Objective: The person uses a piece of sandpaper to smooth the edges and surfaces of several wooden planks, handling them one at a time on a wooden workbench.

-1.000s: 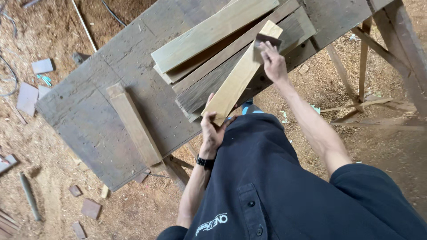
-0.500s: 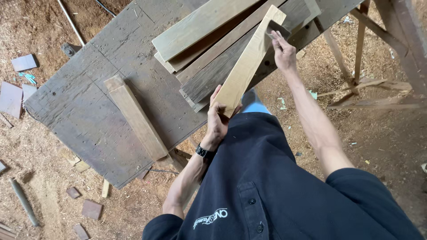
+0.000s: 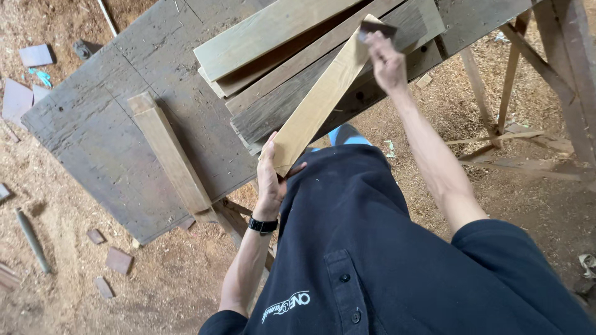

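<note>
our left hand [image 3: 271,180] grips near end of pale plank [image 3: 323,96], propped against body, leaning on board stack [image 3: 298,68] atop workbench [image 3: 99,124]. our right hand [image 3: 386,59] clamps dark sanding block [image 3: 375,28], now slid up to plank's far end; stroke at top.

A long pale wooden plank [image 3: 323,99] slants across the near edge of a broad grey weathered wooden workbench [image 3: 99,124], its far end on a stack of flat grey and tan boards [image 3: 279,56] that lies on the bench's right part. The left hand [image 3: 272,180] grips the plank's near end, just before the person's body; the right hand [image 3: 388,62] presses a small dark sanding block [image 3: 377,28] on its far end. Left of the stack, a thick pale wooden beam [image 3: 171,155] lies on the benchtop. Right of the bench stand slanted wooden trestle legs [image 3: 509,80]. Left of it, small flat offcuts [image 3: 118,260] lie on the sawdust-covered ground [image 3: 62,298].
</note>
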